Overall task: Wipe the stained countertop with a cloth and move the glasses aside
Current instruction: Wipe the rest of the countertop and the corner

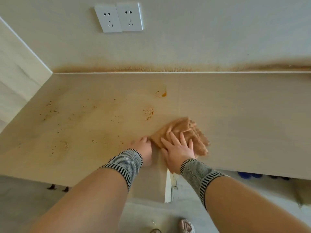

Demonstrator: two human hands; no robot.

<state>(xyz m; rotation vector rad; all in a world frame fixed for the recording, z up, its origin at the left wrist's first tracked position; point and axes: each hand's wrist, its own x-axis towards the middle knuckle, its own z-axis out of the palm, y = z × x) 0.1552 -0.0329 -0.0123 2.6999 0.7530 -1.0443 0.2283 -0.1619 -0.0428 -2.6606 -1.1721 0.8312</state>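
At frame centre, a flat right hand [178, 148] presses a crumpled tan cloth [186, 132] onto the pale stained surface [84, 115], left hand [144, 147] pinching its edge; wiping likely continues leftward over orange spots [149, 112].

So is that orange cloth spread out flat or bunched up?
Bunched up. The cloth lies in rumpled folds on the countertop, its scalloped edge doubled over, with the right hand pressing flat on it.
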